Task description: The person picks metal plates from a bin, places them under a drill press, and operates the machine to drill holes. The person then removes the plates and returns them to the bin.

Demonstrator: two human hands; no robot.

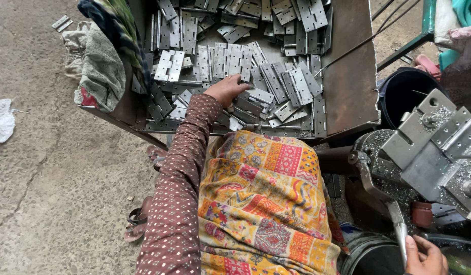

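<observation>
My left hand [226, 89] reaches forward in a dotted maroon sleeve and rests on a heap of grey metal hinges [266, 81] in a metal tray [350, 76]. Its fingers curl over the hinges near the tray's front edge; whether they grip one I cannot tell. My right hand [424, 257] at the bottom right is closed around the end of a long metal lever [385, 201] of a machine. A patterned yellow and orange cloth [268, 198] covers my lap.
A metal fixture [434, 147] covered in shavings stands at the right. A dark bucket [403, 94] sits behind it. Bundled cloth [100, 66] hangs off the tray's left corner. Sandals [136, 219] lie on the concrete floor, and a white rag [1, 122] at far left.
</observation>
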